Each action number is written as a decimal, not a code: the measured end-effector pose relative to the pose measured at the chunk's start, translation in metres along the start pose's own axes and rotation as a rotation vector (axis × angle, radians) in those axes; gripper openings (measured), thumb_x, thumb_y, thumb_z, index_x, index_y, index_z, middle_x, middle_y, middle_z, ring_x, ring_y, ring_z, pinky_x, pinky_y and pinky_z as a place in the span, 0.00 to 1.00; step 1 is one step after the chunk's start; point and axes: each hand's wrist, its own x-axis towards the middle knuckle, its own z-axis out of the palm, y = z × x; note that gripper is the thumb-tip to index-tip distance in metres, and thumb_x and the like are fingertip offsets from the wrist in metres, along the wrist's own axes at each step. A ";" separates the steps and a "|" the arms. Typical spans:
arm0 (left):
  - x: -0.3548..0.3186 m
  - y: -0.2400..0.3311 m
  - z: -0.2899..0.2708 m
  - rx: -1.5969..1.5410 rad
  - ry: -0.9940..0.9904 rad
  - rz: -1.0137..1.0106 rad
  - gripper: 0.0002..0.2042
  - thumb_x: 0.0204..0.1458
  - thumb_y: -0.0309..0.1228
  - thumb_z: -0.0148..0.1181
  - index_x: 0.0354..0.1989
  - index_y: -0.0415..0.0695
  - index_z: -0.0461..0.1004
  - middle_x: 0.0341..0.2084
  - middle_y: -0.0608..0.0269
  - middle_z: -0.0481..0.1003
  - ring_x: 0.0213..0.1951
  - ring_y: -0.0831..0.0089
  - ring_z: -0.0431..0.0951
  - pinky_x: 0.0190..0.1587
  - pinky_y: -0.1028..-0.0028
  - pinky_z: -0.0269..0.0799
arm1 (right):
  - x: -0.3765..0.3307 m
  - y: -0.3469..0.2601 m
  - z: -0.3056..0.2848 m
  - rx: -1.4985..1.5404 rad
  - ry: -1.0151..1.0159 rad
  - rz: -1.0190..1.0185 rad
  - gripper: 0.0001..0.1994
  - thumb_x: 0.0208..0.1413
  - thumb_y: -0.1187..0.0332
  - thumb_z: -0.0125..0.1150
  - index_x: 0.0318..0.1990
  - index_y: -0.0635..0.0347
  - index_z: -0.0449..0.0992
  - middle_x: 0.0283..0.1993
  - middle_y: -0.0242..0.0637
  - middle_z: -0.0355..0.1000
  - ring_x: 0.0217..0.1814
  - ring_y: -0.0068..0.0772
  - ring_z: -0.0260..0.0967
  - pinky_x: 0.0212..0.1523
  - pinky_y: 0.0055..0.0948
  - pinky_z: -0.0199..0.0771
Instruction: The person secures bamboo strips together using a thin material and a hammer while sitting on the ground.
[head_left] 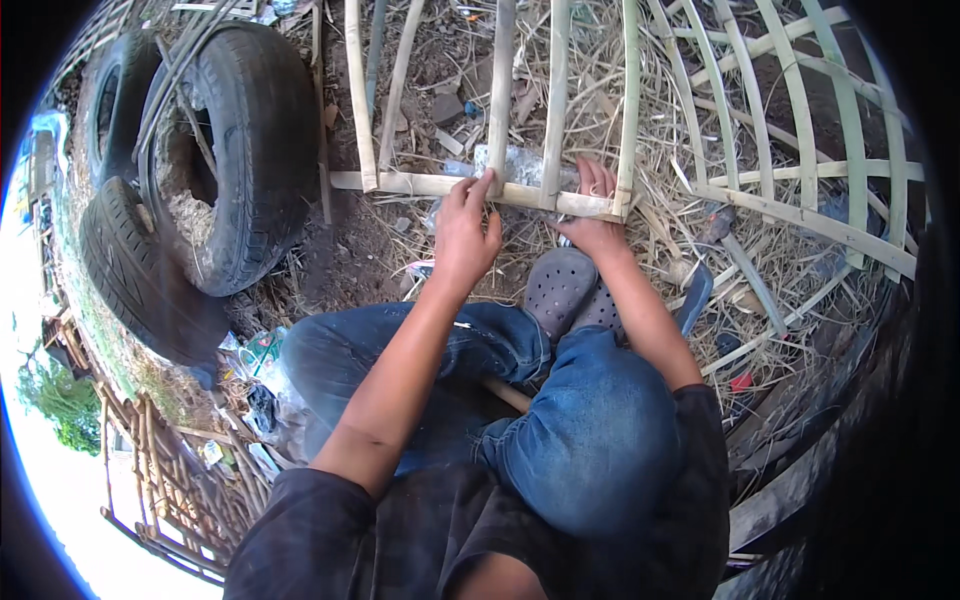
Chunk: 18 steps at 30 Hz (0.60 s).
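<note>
A bamboo frame lies in front of me, with several upright slats (556, 100) joined to a pale bamboo crossbar (405, 184). My left hand (465, 235) is closed at the middle of the crossbar, fingertips against the foot of a slat. Near the crossbar's right end, my right hand (597, 225) wraps round it, its fingers reaching over the far side. The undersides of both grips are hidden. Just below the right hand are grey clogs (560, 285) on my feet. A hammer (752, 280) rests on the straw to the right.
Old tyres (262, 150) stand at the left. A second bamboo lattice (800, 215) spreads across the upper right. Beside the hammer is a blue-grey blade-like piece (695, 298). Straw and scraps litter the soil. Bamboo poles (165, 480) are stacked at the lower left.
</note>
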 end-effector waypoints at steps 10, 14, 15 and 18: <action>-0.008 -0.004 -0.006 0.279 -0.168 0.012 0.36 0.45 0.27 0.59 0.69 0.54 0.59 0.60 0.47 0.63 0.57 0.48 0.67 0.56 0.49 0.64 | -0.025 -0.004 -0.016 -0.140 -0.159 0.086 0.47 0.45 0.50 0.72 0.65 0.74 0.57 0.68 0.55 0.57 0.72 0.55 0.50 0.73 0.50 0.47; -0.006 -0.017 -0.006 0.337 -0.181 0.052 0.40 0.46 0.29 0.61 0.72 0.57 0.53 0.63 0.45 0.60 0.63 0.47 0.62 0.63 0.49 0.59 | -0.027 -0.010 -0.016 -0.111 -0.171 0.106 0.44 0.47 0.48 0.69 0.64 0.74 0.60 0.68 0.56 0.57 0.72 0.57 0.51 0.74 0.48 0.46; -0.006 -0.022 -0.006 0.274 -0.124 0.051 0.40 0.47 0.30 0.62 0.72 0.55 0.54 0.62 0.44 0.61 0.63 0.47 0.62 0.63 0.50 0.59 | -0.026 -0.009 -0.013 -0.095 -0.139 0.124 0.41 0.48 0.50 0.69 0.63 0.72 0.62 0.67 0.55 0.59 0.71 0.56 0.52 0.73 0.48 0.47; -0.011 -0.027 -0.009 0.189 -0.038 0.027 0.39 0.47 0.30 0.64 0.70 0.49 0.55 0.61 0.43 0.62 0.63 0.47 0.62 0.64 0.53 0.59 | -0.025 -0.014 -0.019 -0.001 -0.113 0.106 0.37 0.50 0.52 0.68 0.62 0.68 0.66 0.66 0.54 0.61 0.70 0.56 0.54 0.71 0.50 0.50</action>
